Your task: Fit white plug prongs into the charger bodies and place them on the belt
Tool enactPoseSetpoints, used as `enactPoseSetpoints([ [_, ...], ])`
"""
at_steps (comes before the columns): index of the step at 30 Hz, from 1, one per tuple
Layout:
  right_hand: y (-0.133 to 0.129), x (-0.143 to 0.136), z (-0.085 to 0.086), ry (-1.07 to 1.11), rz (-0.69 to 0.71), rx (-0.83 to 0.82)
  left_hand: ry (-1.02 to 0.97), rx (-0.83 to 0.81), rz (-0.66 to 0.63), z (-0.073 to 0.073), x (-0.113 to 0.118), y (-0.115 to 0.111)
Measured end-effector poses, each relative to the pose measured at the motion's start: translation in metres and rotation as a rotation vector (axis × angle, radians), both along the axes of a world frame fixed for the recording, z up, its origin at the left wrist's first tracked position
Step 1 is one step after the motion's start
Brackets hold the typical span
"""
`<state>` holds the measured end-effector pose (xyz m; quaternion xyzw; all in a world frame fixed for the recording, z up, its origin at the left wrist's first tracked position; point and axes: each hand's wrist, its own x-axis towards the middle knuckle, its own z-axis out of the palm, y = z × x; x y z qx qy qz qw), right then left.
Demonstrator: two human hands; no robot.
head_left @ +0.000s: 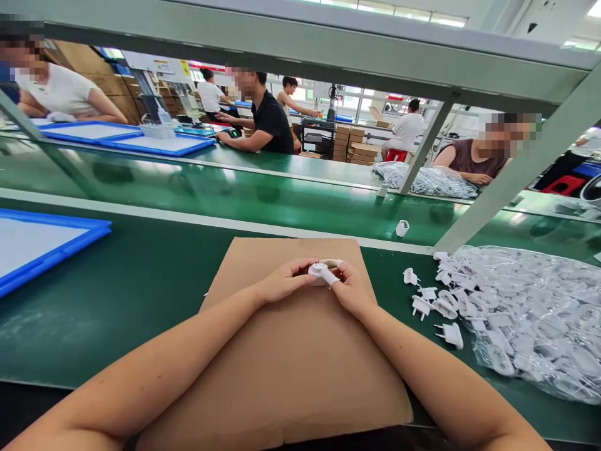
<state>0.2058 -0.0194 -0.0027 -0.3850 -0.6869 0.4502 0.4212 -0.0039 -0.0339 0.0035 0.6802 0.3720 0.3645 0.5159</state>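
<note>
Over the far part of a brown cardboard sheet (282, 363), both hands meet around a small white plastic piece (318, 272). My left hand (286, 280) grips it from the left with thumb and fingers. From the right, my right hand (350, 287) holds the same piece; white coverings wrap its thumb and a fingertip. The piece's underside is hidden by the fingers. Loose white plug parts (451, 335) with metal pins lie on the green table to the right, beside a clear plastic bag (530, 313) full of similar parts.
A blue-rimmed tray (94, 227) lies at the left. One white piece (402, 228) stands on the green surface (263, 203) beyond. A slanted metal post (507, 166) rises at right. Several people sit across the line, near blue trays (159, 145) and another bag (436, 180).
</note>
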Motion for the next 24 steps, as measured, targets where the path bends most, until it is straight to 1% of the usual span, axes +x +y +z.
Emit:
enactPoseSetpoints([
  [4, 0.0015, 0.0011, 0.0028, 0.043, 0.044, -0.029, 0.114, 0.049, 0.058, -0.0002, 0.0000, -0.0027],
  [8, 0.0032, 0.0016, 0.0020, 0.019, 0.036, -0.034, 0.185, 0.121, 0.078, 0.0002, 0.0006, -0.0052],
  [12, 0.0037, 0.0015, -0.0007, -0.004, 0.025, -0.002, 0.211, 0.146, 0.069, 0.0016, 0.0013, -0.0056],
  [17, 0.0039, 0.0019, -0.0021, -0.067, 0.003, 0.075, 0.225, 0.164, 0.067, -0.0016, 0.0004, -0.0032],
  [24, 0.0035, 0.0013, -0.0033, -0.088, 0.006, 0.067, 0.211, 0.174, 0.063, -0.0022, 0.0004, -0.0034],
])
